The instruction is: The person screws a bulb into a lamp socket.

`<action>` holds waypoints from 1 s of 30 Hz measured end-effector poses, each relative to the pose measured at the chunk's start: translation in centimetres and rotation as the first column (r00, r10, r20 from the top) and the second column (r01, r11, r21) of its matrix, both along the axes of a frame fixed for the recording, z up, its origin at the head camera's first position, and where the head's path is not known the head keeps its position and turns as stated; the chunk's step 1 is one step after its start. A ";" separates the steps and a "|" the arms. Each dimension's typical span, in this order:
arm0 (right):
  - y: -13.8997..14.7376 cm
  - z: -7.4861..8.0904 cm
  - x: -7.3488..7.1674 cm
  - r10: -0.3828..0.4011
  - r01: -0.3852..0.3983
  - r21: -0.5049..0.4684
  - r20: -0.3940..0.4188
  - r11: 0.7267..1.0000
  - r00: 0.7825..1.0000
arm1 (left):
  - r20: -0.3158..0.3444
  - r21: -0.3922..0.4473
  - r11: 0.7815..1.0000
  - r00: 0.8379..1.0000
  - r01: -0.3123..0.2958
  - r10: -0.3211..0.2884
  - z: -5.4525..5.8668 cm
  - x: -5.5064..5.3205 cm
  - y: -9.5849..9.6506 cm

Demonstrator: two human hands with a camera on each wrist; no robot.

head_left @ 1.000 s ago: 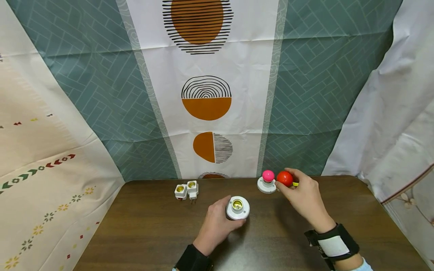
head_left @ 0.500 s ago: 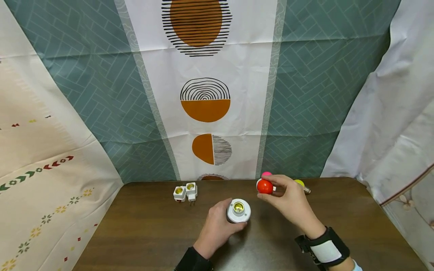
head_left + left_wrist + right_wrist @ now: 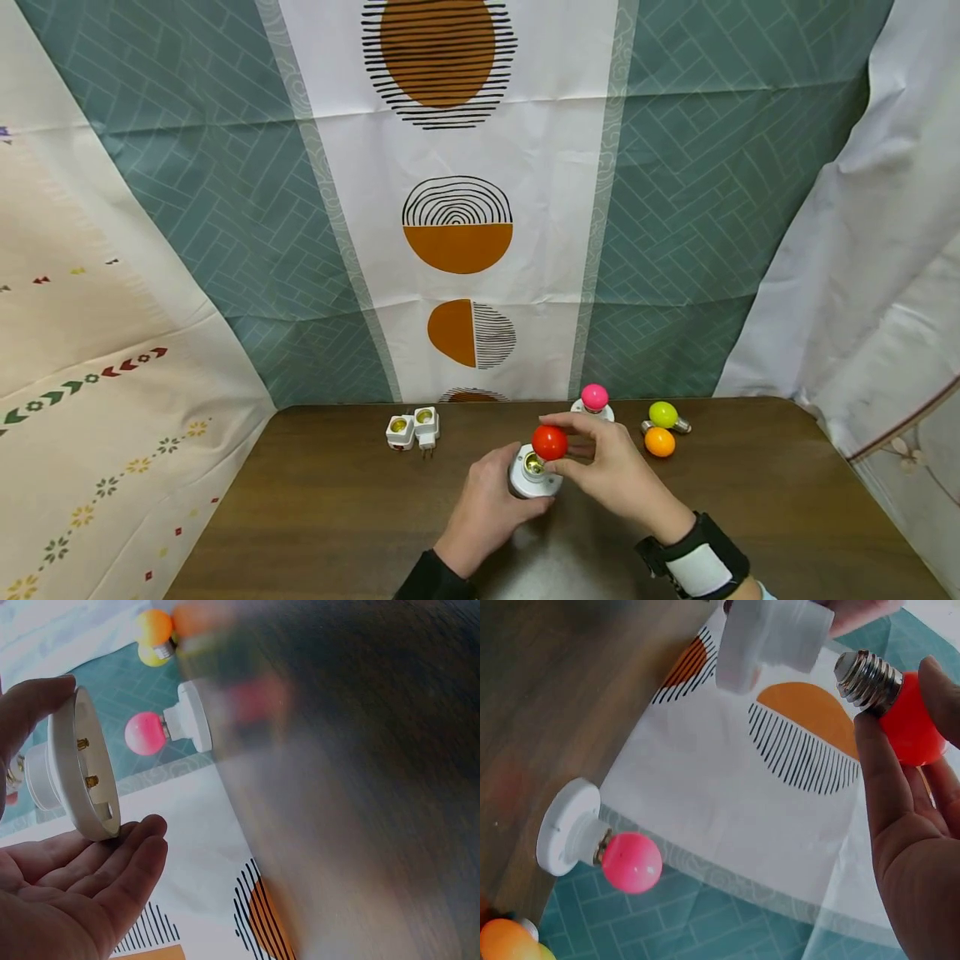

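Note:
My left hand (image 3: 491,508) grips a round white bulb socket (image 3: 522,483) by its rim, fingers on one side and thumb on the other. In the left wrist view the socket (image 3: 66,769) is off the table, its hollow underside with brass contacts showing. A red light bulb (image 3: 550,442) is pinched in my right hand (image 3: 607,458), close above the socket's opening. Seen from the right wrist, the bulb's silver screw base (image 3: 868,681) points toward the socket (image 3: 769,645), with a gap between them.
A pink bulb (image 3: 595,397) sits in another white socket (image 3: 566,829) at the table's back. Right of it lie a yellow-green bulb (image 3: 663,414) and an orange bulb (image 3: 660,442). Two white plug-in sockets (image 3: 412,428) stand back left on the brown table (image 3: 337,517). Patterned cloth (image 3: 540,250) hangs behind.
My right hand has carried the red bulb leftward and nearer, from beside the pink bulb to the held socket, uncovering the orange and yellow-green bulbs. The left hand keeps its grip, nearly still.

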State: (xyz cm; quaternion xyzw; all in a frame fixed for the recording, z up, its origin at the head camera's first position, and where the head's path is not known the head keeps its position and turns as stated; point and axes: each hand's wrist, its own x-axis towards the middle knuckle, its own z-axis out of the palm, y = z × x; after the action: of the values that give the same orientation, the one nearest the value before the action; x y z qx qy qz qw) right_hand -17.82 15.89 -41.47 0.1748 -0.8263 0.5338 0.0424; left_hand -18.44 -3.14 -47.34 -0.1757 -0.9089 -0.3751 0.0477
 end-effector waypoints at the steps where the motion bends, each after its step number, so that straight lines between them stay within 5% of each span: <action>1: -0.1 -0.1 0.0 0.013 -0.013 -0.002 0.004 1.000 1.000 | 0.000 0.001 1.000 1.000 0.001 -0.001 0.0 0.0 0.0; 15: -1.0 -1.5 -0.3 0.087 -0.087 -0.022 -0.011 0.996 0.996 | 0.021 0.006 1.000 1.000 0.003 -0.003 -0.2 0.1 0.0; 30: -1.0 -1.8 -0.4 0.071 -0.071 0.006 -0.037 0.997 0.997 | -0.005 0.006 1.000 1.000 -0.003 0.003 -0.1 -0.1 -0.1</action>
State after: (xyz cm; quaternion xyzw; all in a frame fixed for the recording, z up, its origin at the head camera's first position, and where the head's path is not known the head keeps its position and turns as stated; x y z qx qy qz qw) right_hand -18.21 14.86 -43.31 0.2141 -0.8198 0.5298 0.0383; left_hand -18.50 -3.19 -47.49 -0.1749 -0.9080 -0.3774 0.0510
